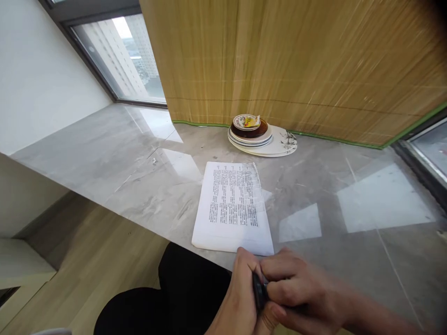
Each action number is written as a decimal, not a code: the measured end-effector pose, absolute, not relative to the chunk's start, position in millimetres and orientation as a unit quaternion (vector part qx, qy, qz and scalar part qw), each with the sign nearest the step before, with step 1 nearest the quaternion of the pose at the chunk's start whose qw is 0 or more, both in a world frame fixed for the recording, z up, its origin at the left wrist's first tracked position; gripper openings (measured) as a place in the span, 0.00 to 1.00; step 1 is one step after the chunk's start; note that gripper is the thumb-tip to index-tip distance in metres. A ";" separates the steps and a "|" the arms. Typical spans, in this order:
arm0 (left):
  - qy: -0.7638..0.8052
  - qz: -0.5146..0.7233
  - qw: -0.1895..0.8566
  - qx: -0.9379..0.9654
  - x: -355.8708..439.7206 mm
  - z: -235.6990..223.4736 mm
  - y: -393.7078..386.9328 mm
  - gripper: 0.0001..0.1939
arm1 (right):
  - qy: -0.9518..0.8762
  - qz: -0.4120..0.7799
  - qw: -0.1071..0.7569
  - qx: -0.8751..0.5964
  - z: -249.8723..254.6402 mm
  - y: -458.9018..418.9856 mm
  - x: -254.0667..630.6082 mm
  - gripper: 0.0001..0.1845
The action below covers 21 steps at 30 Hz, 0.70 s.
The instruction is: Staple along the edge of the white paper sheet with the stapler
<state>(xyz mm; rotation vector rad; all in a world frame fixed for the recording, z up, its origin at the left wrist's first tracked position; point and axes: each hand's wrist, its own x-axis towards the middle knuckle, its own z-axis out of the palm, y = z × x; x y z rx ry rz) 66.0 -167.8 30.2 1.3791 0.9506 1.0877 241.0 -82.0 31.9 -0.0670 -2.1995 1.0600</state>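
At the near edge of the grey marble-look ledge, my left hand (239,295) and my right hand (300,284) come together. Between them is a small dark black object (258,291), mostly covered by the fingers; its kind cannot be made out. My left hand is closed around its left side, while the curled fingers of my right hand grip it from the right. Just beyond the hands lies a white printed sheet of paper (232,204), with dense dark text and a creased, greyish right side.
A stack of plates (279,142) stands at the back, with a small yellow packet (252,122) on top. Behind it hangs a bamboo blind (279,60) with green edging. Windows flank it on both sides. The grey ledge (139,181) drops to a wooden floor at left.
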 end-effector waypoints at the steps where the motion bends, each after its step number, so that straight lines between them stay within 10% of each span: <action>1: 0.410 0.458 0.538 0.577 67.8 31.0 -169.0 0.24 | -0.851 0.399 0.341 -0.020 32.2 -80.6 241.9 0.07; 21: 0.388 0.456 0.598 0.533 76.9 26.1 -176.8 0.27 | -0.847 0.410 0.337 0.040 30.5 -72.1 248.4 0.21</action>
